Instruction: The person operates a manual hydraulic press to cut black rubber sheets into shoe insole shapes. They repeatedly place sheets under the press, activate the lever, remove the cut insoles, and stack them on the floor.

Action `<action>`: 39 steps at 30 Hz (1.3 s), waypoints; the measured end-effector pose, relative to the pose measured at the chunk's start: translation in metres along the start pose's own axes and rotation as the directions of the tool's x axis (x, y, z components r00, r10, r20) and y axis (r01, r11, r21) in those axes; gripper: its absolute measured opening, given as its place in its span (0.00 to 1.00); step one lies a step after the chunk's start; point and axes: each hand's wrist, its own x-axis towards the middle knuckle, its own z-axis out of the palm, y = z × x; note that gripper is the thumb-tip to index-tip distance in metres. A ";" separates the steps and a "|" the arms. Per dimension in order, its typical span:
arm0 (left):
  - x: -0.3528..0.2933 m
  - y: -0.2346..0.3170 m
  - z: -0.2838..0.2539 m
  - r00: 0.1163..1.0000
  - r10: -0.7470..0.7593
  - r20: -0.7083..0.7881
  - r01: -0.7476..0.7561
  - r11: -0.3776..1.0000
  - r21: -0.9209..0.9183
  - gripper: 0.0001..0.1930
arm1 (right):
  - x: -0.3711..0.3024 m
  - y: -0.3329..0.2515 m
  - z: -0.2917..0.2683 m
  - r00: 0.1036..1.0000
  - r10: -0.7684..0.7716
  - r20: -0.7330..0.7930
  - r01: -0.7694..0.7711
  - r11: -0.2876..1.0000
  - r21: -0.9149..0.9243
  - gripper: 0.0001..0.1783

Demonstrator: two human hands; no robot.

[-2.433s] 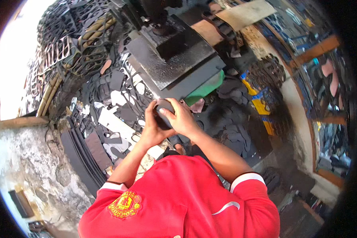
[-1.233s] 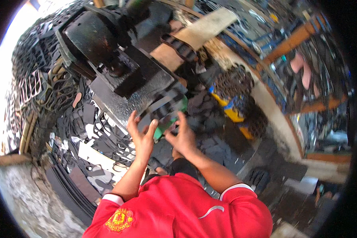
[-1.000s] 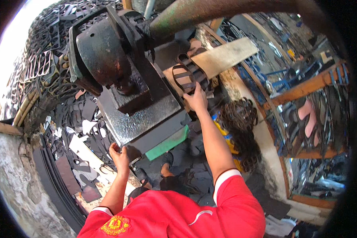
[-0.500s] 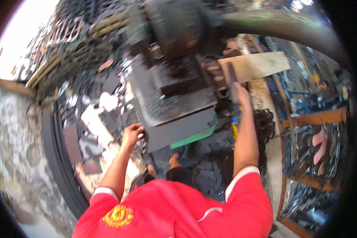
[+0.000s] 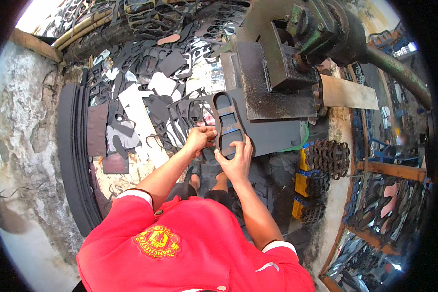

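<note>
A sole-shaped cutting die [image 5: 230,127], a dark metal rim with crossbars, lies on a black foam sheet [image 5: 267,138] under my hands. My right hand [image 5: 237,160] grips its near end, thumb on one side and fingers on the other. My left hand [image 5: 199,140] pinches at the die's left edge, fingers closed against it. Just right of the die, the press's flat dark plate [image 5: 272,92] overhangs part of the sheet. A green layer [image 5: 301,136] shows at the sheet's right edge.
Foam offcuts [image 5: 163,82] are heaped at the left and back. Tall stacked black sheets [image 5: 75,155] lean along the left wall. A thick press arm [image 5: 399,73] crosses the upper right. More cutting dies [image 5: 326,158] stand beside yellow blocks [image 5: 304,184] at right.
My right hand has come off a dark handle by the press and onto the die. The press plate has swung right, uncovering the die. My left hand has moved in to the die.
</note>
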 end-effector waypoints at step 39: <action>0.086 0.018 0.021 0.946 -0.016 -0.325 0.066 0.987 0.144 0.29 | 0.041 0.151 -0.073 0.933 0.357 -0.054 -0.341 0.819 -0.462 0.44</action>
